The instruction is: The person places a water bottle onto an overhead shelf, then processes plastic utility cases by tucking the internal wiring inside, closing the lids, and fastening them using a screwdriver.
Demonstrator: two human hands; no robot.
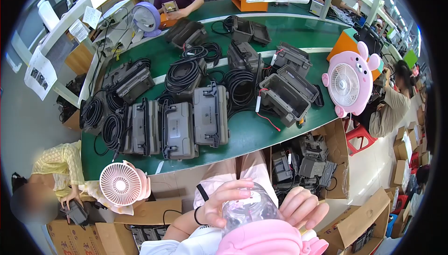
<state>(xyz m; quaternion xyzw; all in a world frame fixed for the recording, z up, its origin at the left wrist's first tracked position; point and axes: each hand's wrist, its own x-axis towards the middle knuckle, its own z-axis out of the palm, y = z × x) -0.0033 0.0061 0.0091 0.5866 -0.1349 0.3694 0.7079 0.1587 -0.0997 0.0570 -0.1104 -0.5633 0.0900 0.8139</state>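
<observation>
- The left hand (220, 207) grips a clear bottle (254, 209) with a pink lid (261, 242).
- The right hand (302, 208), fingers loosely bent, is beside it.
- A cardboard box (339, 158) holds grey cases (311, 167).

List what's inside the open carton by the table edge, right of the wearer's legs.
Grey cases lie jumbled in the carton. They cover its bottom and anything beneath them; the table hides part of its far side.
</observation>
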